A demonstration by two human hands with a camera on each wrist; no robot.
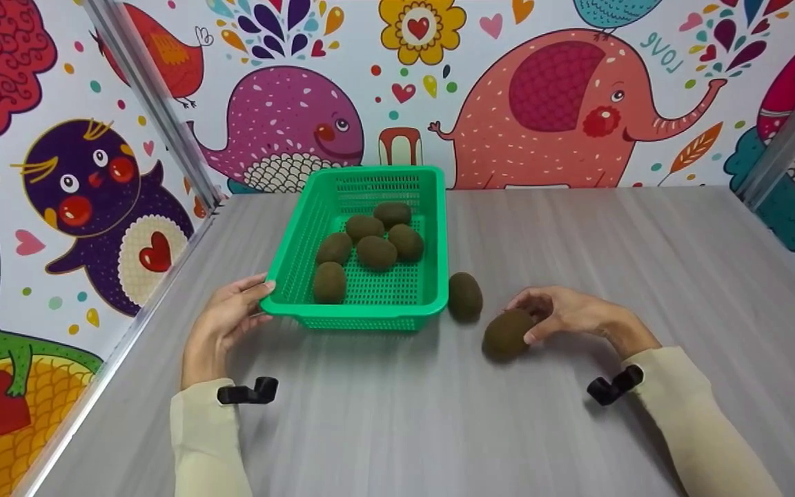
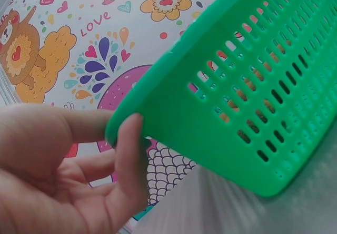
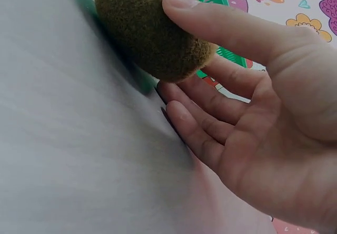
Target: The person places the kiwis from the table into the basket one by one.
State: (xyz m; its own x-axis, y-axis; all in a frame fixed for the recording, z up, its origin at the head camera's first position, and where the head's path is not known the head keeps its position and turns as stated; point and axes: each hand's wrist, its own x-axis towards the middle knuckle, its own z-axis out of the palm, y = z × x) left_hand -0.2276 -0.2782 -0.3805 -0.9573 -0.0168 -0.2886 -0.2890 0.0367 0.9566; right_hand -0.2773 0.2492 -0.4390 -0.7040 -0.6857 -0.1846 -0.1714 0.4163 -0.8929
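Observation:
A green plastic basket (image 1: 358,310) stands on the table with several brown kiwis (image 1: 377,253) inside. At its near left corner my left hand (image 1: 228,314) pinches the rim, thumb on top and fingers below; the left wrist view shows those fingers (image 2: 131,160) against the basket's edge. To the right of the basket, my right hand (image 1: 566,312) holds a kiwi (image 1: 506,336) between thumb and fingers. Close up in the right wrist view, the thumb lies on this fuzzy kiwi (image 3: 147,29), low by the tabletop. Another kiwi (image 1: 465,297) rests beside the basket's right wall.
The grey wood-grain table (image 1: 397,421) runs back to a wall (image 1: 480,83) printed with cartoon animals. Metal posts (image 1: 156,103) rise at the table's far corners. Each wrist carries a black mount (image 1: 249,392) over a light sleeve.

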